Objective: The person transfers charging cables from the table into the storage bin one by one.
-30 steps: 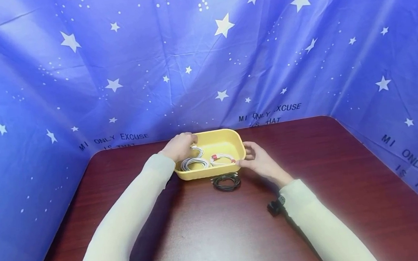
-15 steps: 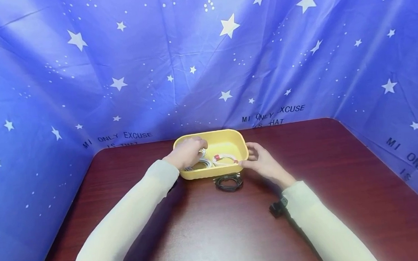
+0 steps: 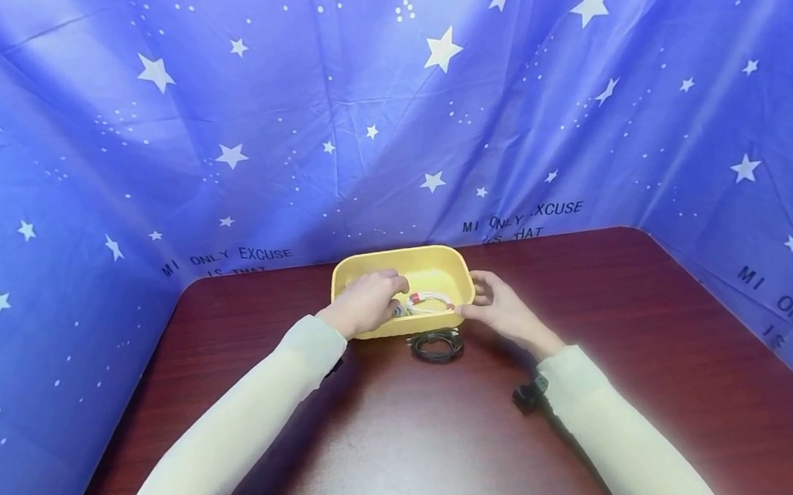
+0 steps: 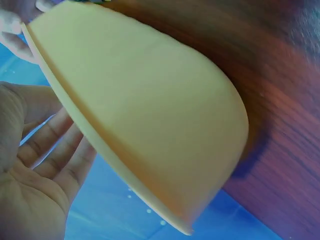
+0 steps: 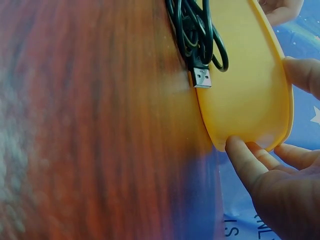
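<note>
A yellow plastic box (image 3: 403, 326) sits toward the table's far side. Over its left part my left hand (image 3: 367, 304) reaches in from the front, palm down. The left wrist view has its loosely extended fingers passing behind the rim, with their tips hidden. Under that hand a coiled grey-white cable (image 3: 397, 310) barely shows, and a coiled white cable with red plugs (image 3: 415, 298) lies to its right. My right hand (image 3: 502, 309) holds the box's right front corner, thumb at the front rim and fingers against the end wall. A coiled black USB cable (image 5: 206, 37) lies by the front wall.
The reddish-brown wooden table (image 3: 412, 440) reaches back to a blue starry curtain (image 3: 331, 128), which surrounds its far and side edges. A small black camera (image 3: 529, 397) is strapped under the right sleeve.
My left hand has moved rightward from the box's left end, covering most of the grey-white cable. My right hand stays at the corner. The head view has shifted slightly.
</note>
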Tool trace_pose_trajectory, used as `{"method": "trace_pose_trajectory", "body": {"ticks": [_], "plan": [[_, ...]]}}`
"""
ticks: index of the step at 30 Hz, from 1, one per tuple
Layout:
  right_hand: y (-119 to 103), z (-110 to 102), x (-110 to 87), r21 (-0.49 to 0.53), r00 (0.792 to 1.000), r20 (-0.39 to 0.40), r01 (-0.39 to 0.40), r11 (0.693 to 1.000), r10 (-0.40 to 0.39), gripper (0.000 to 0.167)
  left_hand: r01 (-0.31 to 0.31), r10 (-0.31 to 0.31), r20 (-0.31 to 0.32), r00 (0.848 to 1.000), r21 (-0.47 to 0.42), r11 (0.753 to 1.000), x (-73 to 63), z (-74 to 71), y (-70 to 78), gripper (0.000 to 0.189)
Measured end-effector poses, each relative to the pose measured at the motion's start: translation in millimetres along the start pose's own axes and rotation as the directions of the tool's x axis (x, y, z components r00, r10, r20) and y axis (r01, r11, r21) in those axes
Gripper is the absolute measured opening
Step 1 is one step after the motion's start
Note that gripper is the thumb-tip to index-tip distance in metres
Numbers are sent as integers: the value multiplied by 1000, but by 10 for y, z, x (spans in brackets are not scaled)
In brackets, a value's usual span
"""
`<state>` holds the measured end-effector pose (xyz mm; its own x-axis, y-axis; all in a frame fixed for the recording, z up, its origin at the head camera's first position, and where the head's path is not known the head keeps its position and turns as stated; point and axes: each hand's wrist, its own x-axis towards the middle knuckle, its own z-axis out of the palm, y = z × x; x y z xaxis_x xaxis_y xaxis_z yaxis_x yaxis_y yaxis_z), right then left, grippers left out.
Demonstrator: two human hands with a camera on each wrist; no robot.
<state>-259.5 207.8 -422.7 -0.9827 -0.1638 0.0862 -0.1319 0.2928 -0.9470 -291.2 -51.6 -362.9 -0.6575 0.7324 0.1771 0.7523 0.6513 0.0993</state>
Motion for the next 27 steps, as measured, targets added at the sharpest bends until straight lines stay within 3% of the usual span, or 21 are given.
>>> {"method": "trace_pose_trajectory", "body": {"ticks": [8, 16, 27], "plan": [[6, -7, -27, -28, 999, -13, -31, 999, 31, 80, -81, 81, -42, 996, 18, 997, -19, 68, 126, 20], [12, -14, -17, -49, 1000, -10, -22, 999, 21, 81, -83, 89, -125, 988, 51, 995, -80, 95, 191, 20], [-12, 8, 6, -53, 1000, -9, -26, 998, 26, 81, -112, 121, -226, 967, 52, 992, -170, 85, 223, 18]]}}
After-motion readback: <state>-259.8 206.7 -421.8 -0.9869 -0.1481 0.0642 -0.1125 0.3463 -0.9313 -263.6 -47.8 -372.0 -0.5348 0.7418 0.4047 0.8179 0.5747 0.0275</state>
